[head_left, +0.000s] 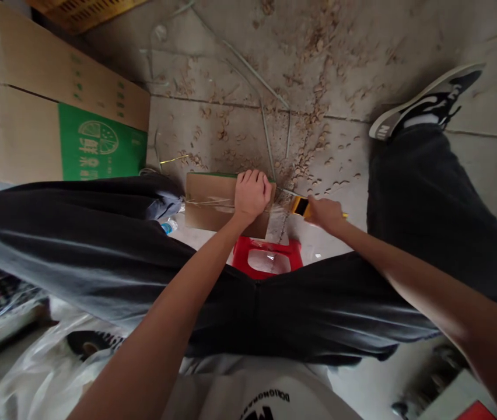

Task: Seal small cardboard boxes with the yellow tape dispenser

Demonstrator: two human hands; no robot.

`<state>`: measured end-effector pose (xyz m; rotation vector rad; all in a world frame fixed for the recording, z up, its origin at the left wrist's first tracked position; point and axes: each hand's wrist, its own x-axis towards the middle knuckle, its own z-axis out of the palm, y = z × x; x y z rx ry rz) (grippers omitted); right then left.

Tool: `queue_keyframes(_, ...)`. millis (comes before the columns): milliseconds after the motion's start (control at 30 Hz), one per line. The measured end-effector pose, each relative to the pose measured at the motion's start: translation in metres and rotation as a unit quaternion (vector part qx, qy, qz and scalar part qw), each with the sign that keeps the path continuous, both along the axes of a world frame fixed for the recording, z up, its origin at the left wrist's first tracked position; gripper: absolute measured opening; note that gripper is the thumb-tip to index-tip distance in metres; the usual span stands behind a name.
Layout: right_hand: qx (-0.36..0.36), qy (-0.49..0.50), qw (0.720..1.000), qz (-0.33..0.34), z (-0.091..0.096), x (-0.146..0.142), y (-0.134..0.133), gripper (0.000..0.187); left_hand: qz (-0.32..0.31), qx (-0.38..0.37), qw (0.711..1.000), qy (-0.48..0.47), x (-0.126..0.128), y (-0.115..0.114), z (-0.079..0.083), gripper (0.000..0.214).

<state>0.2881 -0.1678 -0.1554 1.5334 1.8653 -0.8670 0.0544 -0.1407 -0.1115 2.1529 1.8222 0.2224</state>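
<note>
A small brown cardboard box (209, 216) with clear tape along it and a green edge lies in front of me. My left hand (252, 191) presses on its right end, fingers curled over the far edge. Just right of the box, my right hand (326, 213) is closed around a yellow-and-black tool (300, 205), whose exact kind I cannot make out. The tool points left toward the box's end, and its far end is blurred. A red plastic stool (242, 256) shows below the box, partly hidden by it and by my legs.
Brown curled scraps (314, 146) and loose pale straps (252, 70) litter the concrete floor. A large green-printed carton (16, 128) stands at left, near a yellow crate (82, 11). A plastic bottle (170, 226) lies by my left foot; clear plastic sheeting (47, 361) is at lower left.
</note>
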Motion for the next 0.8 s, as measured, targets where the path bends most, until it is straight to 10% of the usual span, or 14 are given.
queue_keyframes(200,-0.010,0.016,0.997,-0.073,-0.015,-0.113,0.016,0.038,-0.001,-0.003,1.000,-0.002,0.001,-0.001,0.000,0.048)
queue_keyframes(433,-0.021,0.009,0.998,-0.066,-0.016,-0.105,0.039,0.034,-0.011,-0.003,1.000,0.017,0.003,0.000,-0.001,0.045)
queue_keyframes(600,-0.001,0.005,0.998,-0.058,0.042,-0.041,0.070,0.053,-0.010,-0.004,1.000,0.003,0.003,0.000,-0.002,0.045)
queue_keyframes(800,0.129,0.121,0.975,-0.136,0.156,0.023,0.111,0.057,-0.006,0.001,1.000,0.016,0.003,-0.001,0.000,0.042)
